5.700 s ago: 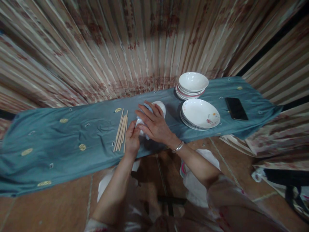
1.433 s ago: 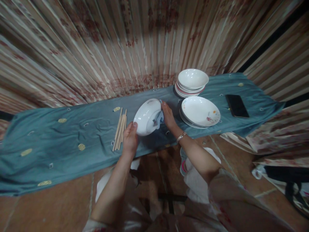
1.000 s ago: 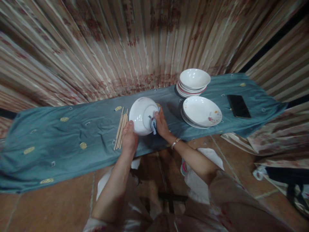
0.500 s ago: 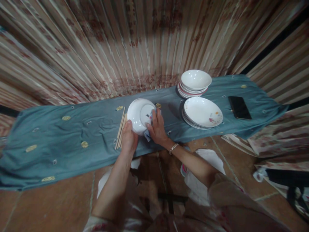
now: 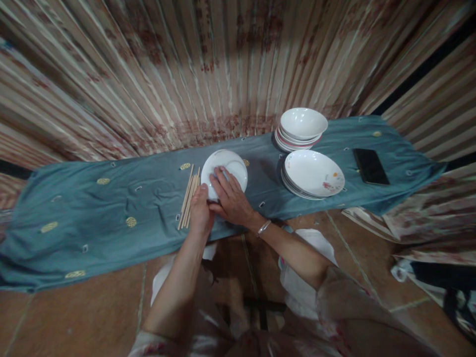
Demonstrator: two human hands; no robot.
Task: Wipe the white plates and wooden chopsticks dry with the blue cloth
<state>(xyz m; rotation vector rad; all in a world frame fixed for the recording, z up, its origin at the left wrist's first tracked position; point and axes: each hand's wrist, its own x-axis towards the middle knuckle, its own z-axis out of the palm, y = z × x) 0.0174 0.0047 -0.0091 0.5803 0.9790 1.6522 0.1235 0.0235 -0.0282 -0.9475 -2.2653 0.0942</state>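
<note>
White glazed ceramic sits under both hands on my feed: one bowl (image 5: 219, 161), upside down, its round foot facing up, around the middle of the cloth-covered tabletop (image 5: 92, 203). I can't tell whether its rim touches the cloth or is held just above it.

Taking the bowl as my clock's centre, the left hand (image 5: 201, 212) grips its rim between seven and eight, thumb over the outer wall, the other fingers mostly hidden. I read that edge hold as steadying the bowl while leaving most of its base uncovered. The right hand (image 5: 234, 202) lies over it from five o'clock, fingers stretched across the base, thumb close to the left hand. I can't tell whether those fingers pinch the near rim or simply rest there, nor whether anything is under the palm. The upturned pose seems to suit that hand, since the underside faces it.

Chopsticks (image 5: 189, 198) lie just beside the bowl at eight o'clock, roughly parallel, probably so they stay bunched. Well apart at two o'clock I see a stack of bowls (image 5: 303, 124), and at three a stack of plates (image 5: 314, 171), nested presumably to save room. Farther out at three, a dark flat device (image 5: 371, 166) lies apart from the crockery.
</note>
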